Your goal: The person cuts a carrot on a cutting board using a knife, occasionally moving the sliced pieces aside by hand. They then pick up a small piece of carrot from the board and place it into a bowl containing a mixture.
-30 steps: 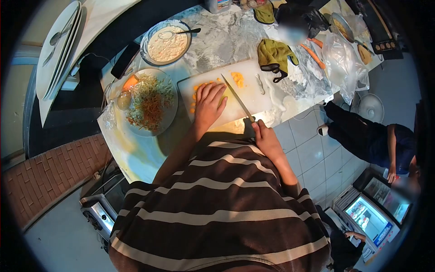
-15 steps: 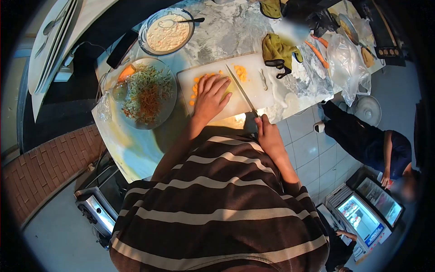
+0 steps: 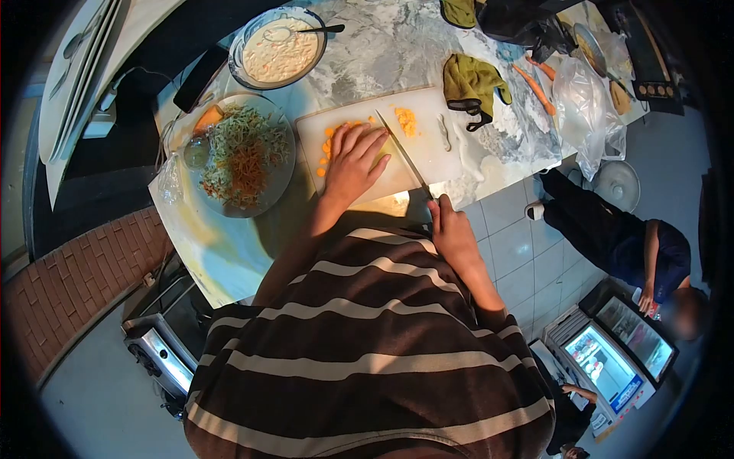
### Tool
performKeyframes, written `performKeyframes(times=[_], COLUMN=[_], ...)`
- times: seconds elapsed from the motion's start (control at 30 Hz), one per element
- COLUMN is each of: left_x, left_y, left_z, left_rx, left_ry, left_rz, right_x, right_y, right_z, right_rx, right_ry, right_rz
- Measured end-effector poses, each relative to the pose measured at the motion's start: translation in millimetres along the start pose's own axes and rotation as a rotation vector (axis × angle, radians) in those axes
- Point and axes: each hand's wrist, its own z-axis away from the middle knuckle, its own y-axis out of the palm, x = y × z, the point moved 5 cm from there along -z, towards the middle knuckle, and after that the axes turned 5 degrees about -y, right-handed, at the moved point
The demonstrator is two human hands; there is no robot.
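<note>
My left hand (image 3: 354, 163) lies palm down on the white cutting board (image 3: 443, 159), its fingers over orange pieces (image 3: 322, 161); what is under the fingers is hidden. In my right hand (image 3: 453, 232) is the handle of a long knife (image 3: 407, 156), its blade slanting across the board just right of my left fingertips. A small heap of chopped orange bits (image 3: 406, 121) sits beyond the blade. Left of the board stands a round plate (image 3: 284, 170) of shredded green and orange vegetables (image 3: 243, 157).
Behind the plate is a bowl of creamy mix (image 3: 280, 52) with a spoon. Green cloth (image 3: 472, 86), carrots (image 3: 537, 92) and a plastic bag (image 3: 579, 107) lie to the right. A person (image 3: 627, 237) is beyond the counter's right side, another at the lower right.
The view has shifted slightly. The knife tip sits slightly closer to my left fingertips. My hands otherwise keep nearly the same pose.
</note>
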Motion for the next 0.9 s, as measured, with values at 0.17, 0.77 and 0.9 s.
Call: performKeyframes(times=[0.17,0.77,0.9], left_x=[1.6,-1.7,-2.3], left_y=[1.9,-0.2,-0.9], left_z=[0.6,-2.0,-1.8], left_rx=[0.0,-0.001,-0.023], left_ry=[0.0,0.003,-0.002], left_rz=[-0.009,-0.025,-0.032], right_x=[0.7,-24.1,-25.8], right_y=[2.2,16.5,14.8], right_z=[-1.7,-8.4,2.2], right_rx=[0.035,0.016,-0.028], right_ry=[0.026,0.003,-0.031], right_rz=[0.003,0.031,0.195])
